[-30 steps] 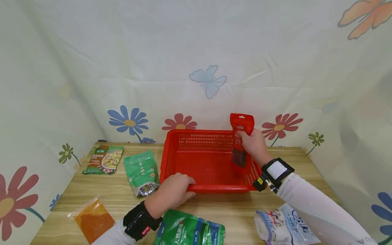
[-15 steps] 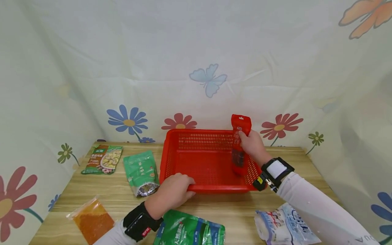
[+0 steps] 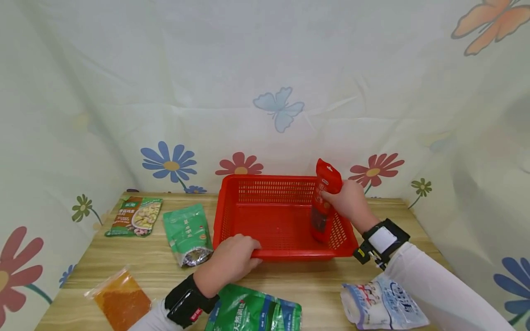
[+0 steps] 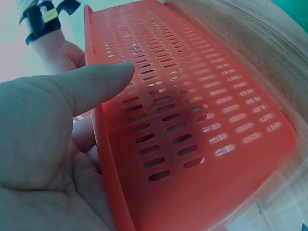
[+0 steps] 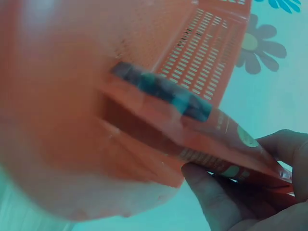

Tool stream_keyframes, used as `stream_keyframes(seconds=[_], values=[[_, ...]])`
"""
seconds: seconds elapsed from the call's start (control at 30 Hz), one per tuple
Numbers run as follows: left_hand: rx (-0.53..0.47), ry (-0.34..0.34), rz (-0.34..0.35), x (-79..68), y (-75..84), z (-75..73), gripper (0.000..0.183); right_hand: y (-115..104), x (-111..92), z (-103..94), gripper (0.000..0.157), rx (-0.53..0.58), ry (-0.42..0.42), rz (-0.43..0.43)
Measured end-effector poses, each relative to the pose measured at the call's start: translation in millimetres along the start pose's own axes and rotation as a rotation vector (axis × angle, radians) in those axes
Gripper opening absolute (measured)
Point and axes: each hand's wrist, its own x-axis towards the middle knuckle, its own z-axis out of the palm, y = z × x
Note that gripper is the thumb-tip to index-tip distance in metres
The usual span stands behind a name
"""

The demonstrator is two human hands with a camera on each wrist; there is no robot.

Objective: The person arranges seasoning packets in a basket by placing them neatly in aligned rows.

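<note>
A red plastic basket (image 3: 269,225) with slotted walls stands on the wooden table. My left hand (image 3: 232,259) grips its front rim near the left corner; in the left wrist view the thumb (image 4: 103,82) lies on the outer wall and the fingers go over the rim. My right hand (image 3: 352,202) pinches a red food pouch (image 3: 327,184) with a dark see-through window. The pouch stands nearly upright inside the basket's right end, its lower end near the basket floor. In the right wrist view the thumb and fingers hold its upper part.
Left of the basket lie a green pouch (image 3: 188,234), a soup seasoning packet (image 3: 134,217) and a zip bag of orange contents (image 3: 122,299). In front are a green and blue bag (image 3: 252,310) and a white-blue pack (image 3: 381,303). A flowered curtain (image 3: 207,92) hangs behind.
The red pouch has gone slightly lower in the basket and turned, its top now tilted. My right wrist has shifted a little. The left hand stays on the rim.
</note>
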Motion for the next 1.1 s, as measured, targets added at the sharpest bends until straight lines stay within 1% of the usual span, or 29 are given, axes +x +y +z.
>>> stream_keyframes(seconds=[0.17, 0.3, 0.47, 0.57, 0.7, 0.8, 1.1], values=[[0.007, 0.006, 0.002, -0.3, -0.8, 1.1, 0.017, 9, -13, 7.3, 0.045, -0.02, 0.026, -0.051], [0.012, 0.005, -0.006, -0.8, -0.4, 1.0, 0.016, 12, -23, 12.5, 0.044, -0.037, 0.047, -0.099], [0.022, 0.005, -0.016, -1.3, 0.0, 1.2, 0.016, 13, -25, 18.6, 0.04, -0.036, 0.082, -0.141], [0.026, 0.009, -0.009, -1.0, 0.0, 1.9, 0.016, 13, -23, 21.4, 0.039, -0.033, 0.099, -0.14], [0.023, 0.014, -0.004, -0.8, -0.6, 3.0, 0.015, 12, -23, 24.4, 0.039, -0.045, 0.101, -0.145], [0.026, 0.018, -0.01, -0.6, -0.8, 3.8, 0.014, 12, -24, 25.3, 0.04, -0.057, 0.089, -0.145], [0.045, 0.028, -0.032, -1.3, 0.0, 5.6, 0.015, 10, -27, 25.7, 0.04, -0.064, 0.055, -0.111]])
